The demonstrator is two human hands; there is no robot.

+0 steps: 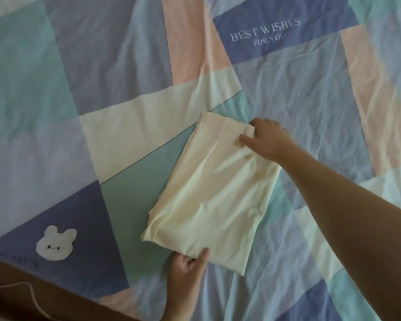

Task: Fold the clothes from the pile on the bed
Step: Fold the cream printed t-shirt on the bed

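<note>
Pale yellow garment [214, 188] lies folded into a long rectangle on the bed [56, 89], up and right of the bunny patch [56, 241] on the patchwork cover. Right hand [267, 140] is at the garment's far end, thumb on top and fingers at the edge, gripping the cloth. Left hand [190, 267] pinches the near edge, thumb over, fingers curled under. My read: one more fold is coming. To do it well, carry the far end straight toward the near one, match the corners, keep the layers taut, then smooth out the diagonal wrinkles.
</note>
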